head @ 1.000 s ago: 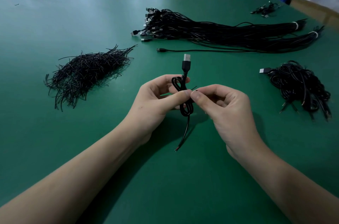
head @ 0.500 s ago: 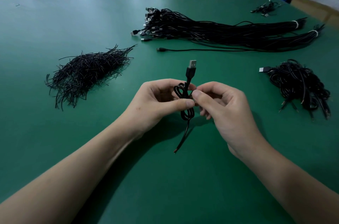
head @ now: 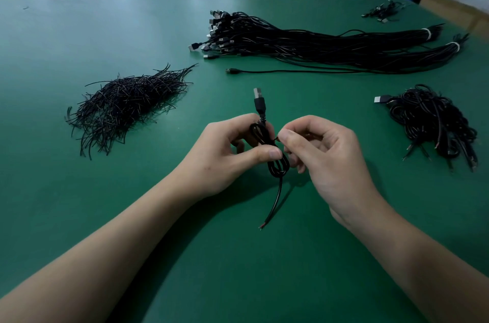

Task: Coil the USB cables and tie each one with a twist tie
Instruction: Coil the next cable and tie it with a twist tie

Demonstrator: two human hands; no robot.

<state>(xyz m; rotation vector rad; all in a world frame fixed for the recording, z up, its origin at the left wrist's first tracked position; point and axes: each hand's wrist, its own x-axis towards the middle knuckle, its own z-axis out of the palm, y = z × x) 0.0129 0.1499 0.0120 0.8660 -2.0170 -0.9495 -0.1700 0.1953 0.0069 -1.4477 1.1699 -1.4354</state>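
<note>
A coiled black USB cable (head: 277, 165) is held upright above the green table (head: 238, 269), its plug (head: 258, 100) pointing up and its bare-wire tail (head: 272, 206) hanging down. My left hand (head: 225, 156) grips the coil's middle between thumb and fingers. My right hand (head: 320, 153) pinches a thin black twist tie (head: 277, 139) at the coil's waist, thumb and forefinger right against the left thumb. Most of the tie is hidden by the fingers.
A heap of loose black twist ties (head: 124, 105) lies to the left. A long bundle of uncoiled USB cables (head: 317, 42) stretches across the back. A pile of coiled, tied cables (head: 434, 121) sits at the right. One single cable (head: 291, 71) lies beside the bundle.
The plug has swung and tilted slightly from side to side as the coil turned between the hands. My right fingers have shifted at the tie, staying at the coil's waist.
</note>
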